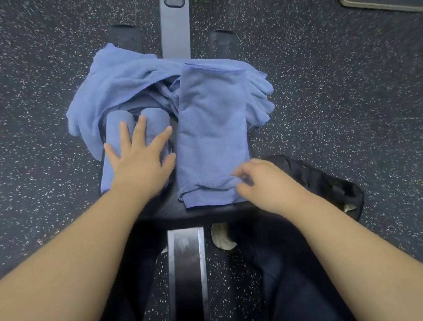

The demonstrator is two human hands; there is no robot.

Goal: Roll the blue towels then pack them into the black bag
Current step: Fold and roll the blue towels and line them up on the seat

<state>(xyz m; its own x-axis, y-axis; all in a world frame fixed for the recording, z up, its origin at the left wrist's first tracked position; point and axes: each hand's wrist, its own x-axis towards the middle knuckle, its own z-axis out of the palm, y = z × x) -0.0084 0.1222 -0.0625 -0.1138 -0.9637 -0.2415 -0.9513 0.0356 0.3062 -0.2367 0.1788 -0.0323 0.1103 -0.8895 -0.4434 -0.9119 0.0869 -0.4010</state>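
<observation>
Your left hand lies flat, fingers spread and straight, pressing on two finished rolls that sit side by side under your palm. Your right hand pinches the near edge of the folded towel, which runs as a long strip away from your fingertips; a first small fold of that edge has already turned over. Step in hand, as I read it: starting the roll on this strip, third in line. Beyond both hands, a loose heap of unrolled towels waits on the far end of the bench. The bag sits just outside your right wrist, slumped on the floor (whether its mouth is open I cannot tell). Next move likely calls for both hands on the near edge, so lift the left off the rolls and keep the turn tight and square as it travels away from you.
</observation>
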